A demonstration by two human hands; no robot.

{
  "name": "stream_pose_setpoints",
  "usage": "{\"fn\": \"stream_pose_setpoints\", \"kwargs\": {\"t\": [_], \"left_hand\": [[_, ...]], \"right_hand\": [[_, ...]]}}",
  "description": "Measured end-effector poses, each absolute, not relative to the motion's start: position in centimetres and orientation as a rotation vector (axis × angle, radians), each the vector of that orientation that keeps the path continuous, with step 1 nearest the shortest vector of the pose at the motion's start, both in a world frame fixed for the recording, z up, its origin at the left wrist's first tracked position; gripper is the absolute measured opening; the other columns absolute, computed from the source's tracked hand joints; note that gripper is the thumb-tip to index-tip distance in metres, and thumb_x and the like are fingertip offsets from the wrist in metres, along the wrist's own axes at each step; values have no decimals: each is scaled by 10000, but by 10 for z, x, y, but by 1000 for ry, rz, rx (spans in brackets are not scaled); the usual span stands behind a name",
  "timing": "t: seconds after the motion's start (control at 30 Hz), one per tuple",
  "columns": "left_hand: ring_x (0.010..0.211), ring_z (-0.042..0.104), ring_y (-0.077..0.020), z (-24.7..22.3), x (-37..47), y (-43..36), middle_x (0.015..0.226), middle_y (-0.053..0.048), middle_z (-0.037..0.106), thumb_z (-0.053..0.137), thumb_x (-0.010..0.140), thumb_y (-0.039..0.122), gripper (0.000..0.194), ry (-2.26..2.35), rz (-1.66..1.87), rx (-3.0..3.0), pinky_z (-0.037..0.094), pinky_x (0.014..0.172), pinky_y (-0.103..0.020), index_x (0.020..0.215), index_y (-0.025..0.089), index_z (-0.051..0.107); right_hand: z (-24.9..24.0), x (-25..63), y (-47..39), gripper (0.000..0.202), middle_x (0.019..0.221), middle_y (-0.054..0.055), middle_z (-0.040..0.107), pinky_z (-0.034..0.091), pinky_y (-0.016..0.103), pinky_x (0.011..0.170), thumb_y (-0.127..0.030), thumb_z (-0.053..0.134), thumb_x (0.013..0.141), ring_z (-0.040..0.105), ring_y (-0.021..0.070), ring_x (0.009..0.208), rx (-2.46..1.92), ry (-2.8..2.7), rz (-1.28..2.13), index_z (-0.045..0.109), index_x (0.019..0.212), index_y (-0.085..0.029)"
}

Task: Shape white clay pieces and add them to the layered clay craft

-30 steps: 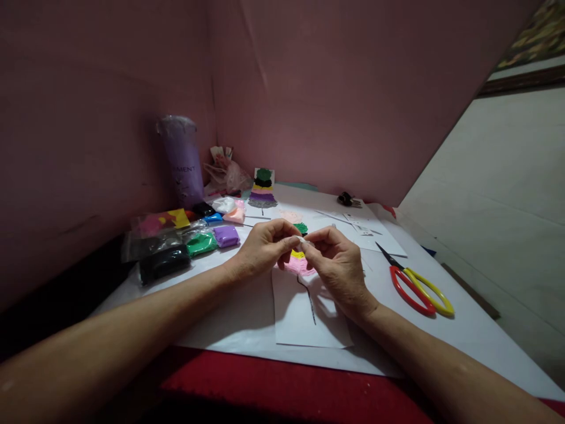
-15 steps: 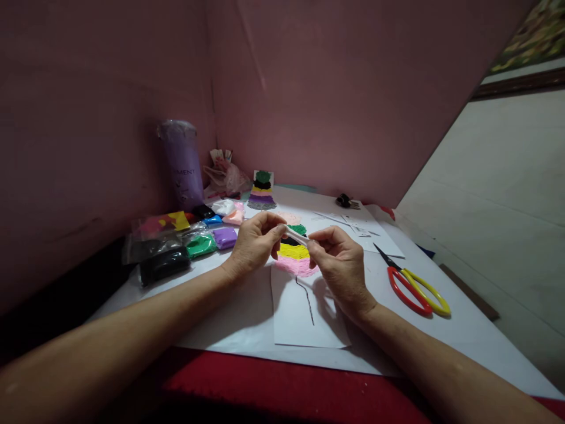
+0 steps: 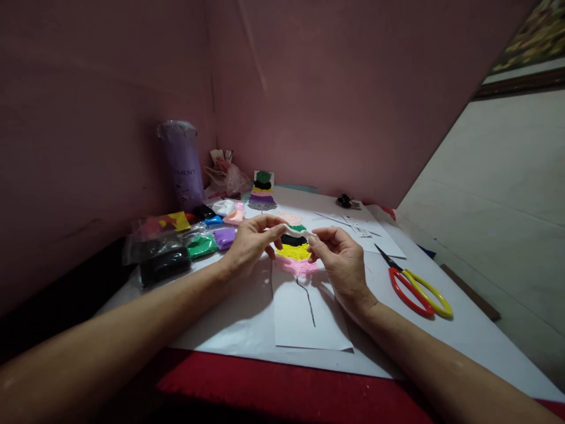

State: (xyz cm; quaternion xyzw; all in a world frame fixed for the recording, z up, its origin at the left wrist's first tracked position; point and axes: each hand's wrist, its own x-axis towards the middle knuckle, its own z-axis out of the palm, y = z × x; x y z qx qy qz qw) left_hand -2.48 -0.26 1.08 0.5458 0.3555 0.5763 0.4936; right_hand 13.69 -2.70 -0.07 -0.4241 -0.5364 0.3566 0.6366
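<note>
Between my two hands a thin white strip of modelling clay [image 3: 296,232] sags a little in the middle. My left hand [image 3: 253,244] pinches its left end between thumb and fingers. The right end is pinched by my right hand [image 3: 342,259]. Below them lies a white paper sheet [image 3: 293,324] with bands of green, black, yellow and pink clay [image 3: 296,267]. A dark curved line [image 3: 309,299] runs down from the pink band. Part of the coloured bands is hidden behind my fingers.
Scissors with red and yellow handles [image 3: 419,291] lie at the right. Several clay packets, including a green one [image 3: 202,246] and a purple one [image 3: 225,238], sit at the left. A purple tumbler [image 3: 182,165] stands behind them. A similar striped card [image 3: 263,191] and keys [image 3: 347,202] lie farther back.
The white clay strip has gone from nearly straight and slanted to longer and sagging. My hands stay in almost the same place, the fingers shifting slightly.
</note>
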Motion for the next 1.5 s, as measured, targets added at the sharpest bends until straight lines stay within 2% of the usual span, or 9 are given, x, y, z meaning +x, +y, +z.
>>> {"fn": "stream_pose_setpoints", "kwargs": {"t": [0.13,0.23,0.43,0.53,0.67,0.97,1.2,1.5], "left_hand": [[562,568,-100,10,-24,-5,703,-11,631,748,683,366,304,814,1224,1354,463,412,-182,874,135,695],[552,568,-95,9,-22,-6,710,-8,643,745,690,384,339,798,1188,1397,454,422,-176,934,154,700],[506,531,-82,11,-20,-8,660,1,622,723,704,389,315,803,1138,1473,419,385,-159,882,133,682],[512,530,-79,9,-21,-7,643,8,608,717,708,367,284,789,1156,1514,425,398,-154,853,128,667],[530,534,-82,8,-20,-7,630,11,589,700,724,353,263,796,1138,1544,426,408,-148,844,126,647],[520,522,-90,10,-19,-9,610,15,556,658,742,372,258,833,1119,1639,443,395,-175,771,127,582],[450,467,-70,6,-14,-7,541,49,498,653,742,343,225,857,1242,1605,415,363,-170,719,146,547],[364,444,-54,7,-16,-1,471,71,495,656,725,256,166,1007,1374,1538,385,346,-166,679,157,532]], "right_hand": [[-1,135,-29,126,764,6,634,531,272,564,-202,657,736,600,143,666,-904,-1282,889,616,853,-179],[0,134,-33,157,778,6,639,541,291,604,-152,604,727,612,160,714,-839,-1348,934,615,879,-192],[1,134,-36,170,836,7,646,530,285,614,-249,660,762,624,151,695,-832,-1413,997,614,916,-195],[0,133,-34,194,771,-17,639,509,253,541,-307,707,757,598,120,593,-882,-1418,962,621,895,-202],[-1,133,-33,183,632,-30,627,493,247,498,-331,710,768,588,128,546,-913,-1422,939,632,867,-198],[1,133,-35,141,707,-9,648,492,246,504,-302,724,753,579,120,559,-912,-1421,881,655,796,-187],[6,131,-37,142,647,-8,631,471,255,508,-291,738,734,562,121,547,-942,-1393,867,660,756,-175],[7,131,-38,53,581,-19,619,460,255,474,-193,706,688,555,119,501,-982,-1323,850,667,710,-166]]}}
